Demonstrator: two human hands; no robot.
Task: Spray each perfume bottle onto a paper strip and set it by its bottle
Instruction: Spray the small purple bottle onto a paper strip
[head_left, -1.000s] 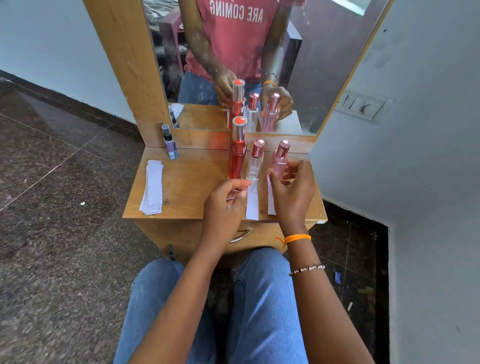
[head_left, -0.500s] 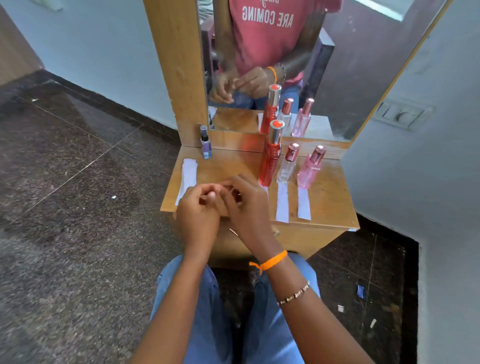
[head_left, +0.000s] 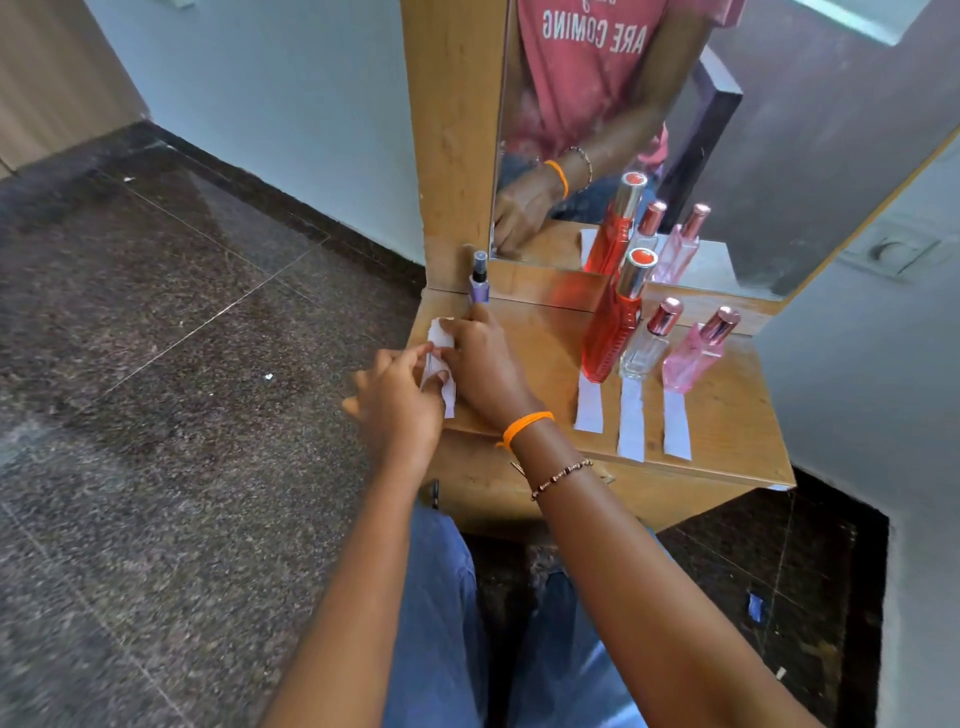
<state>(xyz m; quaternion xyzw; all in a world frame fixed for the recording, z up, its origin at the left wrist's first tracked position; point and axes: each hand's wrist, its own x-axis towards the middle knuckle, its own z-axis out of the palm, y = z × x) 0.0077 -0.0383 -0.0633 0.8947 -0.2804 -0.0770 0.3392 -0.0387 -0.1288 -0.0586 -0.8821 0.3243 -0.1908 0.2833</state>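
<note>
Paper strips (head_left: 439, 364), stacked at the table's (head_left: 727, 415) left edge, are pinched by left hand (head_left: 400, 400) and right hand (head_left: 483, 364). Purple bottle (head_left: 479, 283) stands just behind; three bottles, strips laid before them, farther right.

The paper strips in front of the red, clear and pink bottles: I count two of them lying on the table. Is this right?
Not quite. The head view shows three strips, not two: one before the red bottle, one before the clear bottle and one before the pink bottle, all lying on the table.
</note>
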